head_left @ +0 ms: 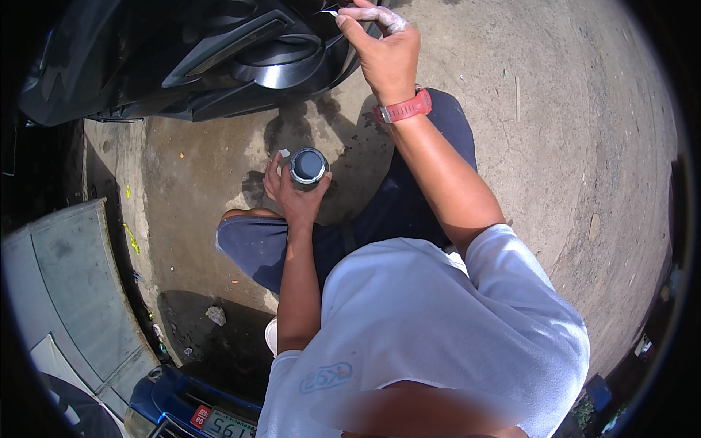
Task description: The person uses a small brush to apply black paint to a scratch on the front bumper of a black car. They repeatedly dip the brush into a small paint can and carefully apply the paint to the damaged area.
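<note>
Two bare hands work over a concrete floor (219, 160). The left hand (296, 196) has its grip clamped on a dark can (307, 166), held upright above the knee, its round top facing the camera. The right hand (385, 51), paste-smeared and wearing a red wristband (403, 109), is raised to a black vehicle panel (219, 51), its grip pinched together on a small pale object (331, 12) too small to identify, at the panel's edge.

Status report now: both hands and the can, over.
Left hand shut on can, cap up. Right hand raised at black panel, pinching a small white piece. Nothing blocking between them.
</note>
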A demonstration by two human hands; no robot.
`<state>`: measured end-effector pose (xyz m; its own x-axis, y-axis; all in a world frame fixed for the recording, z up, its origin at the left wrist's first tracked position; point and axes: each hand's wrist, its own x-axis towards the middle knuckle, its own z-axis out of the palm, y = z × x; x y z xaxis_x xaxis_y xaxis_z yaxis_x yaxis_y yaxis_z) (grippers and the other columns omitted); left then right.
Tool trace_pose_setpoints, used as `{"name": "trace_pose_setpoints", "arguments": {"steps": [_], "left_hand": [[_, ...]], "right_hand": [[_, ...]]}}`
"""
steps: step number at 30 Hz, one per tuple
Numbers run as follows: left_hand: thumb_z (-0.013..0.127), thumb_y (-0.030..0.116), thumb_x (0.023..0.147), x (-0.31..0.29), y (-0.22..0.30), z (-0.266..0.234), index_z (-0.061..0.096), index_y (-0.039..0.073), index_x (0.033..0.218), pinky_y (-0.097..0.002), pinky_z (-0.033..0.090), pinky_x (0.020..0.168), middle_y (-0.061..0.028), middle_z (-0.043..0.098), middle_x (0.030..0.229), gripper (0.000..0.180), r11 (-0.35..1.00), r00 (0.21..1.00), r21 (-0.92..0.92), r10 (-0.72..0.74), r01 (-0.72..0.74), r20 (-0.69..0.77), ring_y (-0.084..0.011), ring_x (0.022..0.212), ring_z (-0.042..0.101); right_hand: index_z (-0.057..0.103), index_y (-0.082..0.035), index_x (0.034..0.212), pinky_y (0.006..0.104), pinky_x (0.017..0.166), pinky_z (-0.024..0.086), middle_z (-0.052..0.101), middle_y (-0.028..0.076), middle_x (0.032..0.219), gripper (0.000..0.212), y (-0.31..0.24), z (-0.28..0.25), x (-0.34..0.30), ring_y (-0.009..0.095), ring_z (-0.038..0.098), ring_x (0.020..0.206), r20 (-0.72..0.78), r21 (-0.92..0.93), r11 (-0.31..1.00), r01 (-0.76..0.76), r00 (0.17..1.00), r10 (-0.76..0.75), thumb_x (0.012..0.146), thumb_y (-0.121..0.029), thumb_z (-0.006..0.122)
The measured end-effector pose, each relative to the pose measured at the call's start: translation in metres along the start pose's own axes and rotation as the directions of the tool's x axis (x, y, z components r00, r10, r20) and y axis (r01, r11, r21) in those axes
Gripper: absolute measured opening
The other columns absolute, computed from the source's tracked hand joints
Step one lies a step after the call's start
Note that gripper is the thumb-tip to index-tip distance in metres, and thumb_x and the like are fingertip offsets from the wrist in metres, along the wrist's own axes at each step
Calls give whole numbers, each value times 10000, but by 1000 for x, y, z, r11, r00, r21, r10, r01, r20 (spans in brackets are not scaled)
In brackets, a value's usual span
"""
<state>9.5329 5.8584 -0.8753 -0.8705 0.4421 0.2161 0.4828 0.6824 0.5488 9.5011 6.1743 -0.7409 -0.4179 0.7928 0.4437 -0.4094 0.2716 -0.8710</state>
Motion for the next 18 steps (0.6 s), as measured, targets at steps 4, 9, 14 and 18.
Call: {"name": "trace_pose_setpoints", "arguments": {"steps": [4,9,14,18], "left_hand": [[1093,361,699,0,1,0,749,45,1372,-613,276,1351,-147,544,1703,819,1000,1000,0,-7,7,0,-420,1630,387],[1093,358,702,0,1,0,751,46,1368,-613,278,1349,-149,546,1699,811,1000,1000,-1,2,-2,-6,-422,1626,392],[1090,351,705,0,3,-1,752,48,1369,-614,279,1349,-150,546,1700,804,1000,1000,-11,-2,2,-11,-423,1624,397],[1089,346,706,0,3,-1,753,52,1369,-613,279,1350,-151,544,1703,800,1000,1000,-10,-8,8,-9,-423,1626,396]], "right_hand": [[924,-47,1013,451,1173,556,902,99,1052,134,-1,-1,-4,329,778,1328,14,-45,999,10,1000,-9,916,-139,920],[934,-75,1017,458,1171,557,902,94,1059,133,-1,4,-8,338,763,1348,-2,-110,992,60,998,-61,916,-162,924],[938,-88,1016,460,1160,562,903,96,1065,140,1,6,-7,346,764,1342,1,-156,984,91,996,-92,914,-183,925],[938,-90,1015,462,1153,566,902,98,1065,140,1,6,-7,348,766,1337,-11,-157,984,85,996,-88,914,-185,924]]}}
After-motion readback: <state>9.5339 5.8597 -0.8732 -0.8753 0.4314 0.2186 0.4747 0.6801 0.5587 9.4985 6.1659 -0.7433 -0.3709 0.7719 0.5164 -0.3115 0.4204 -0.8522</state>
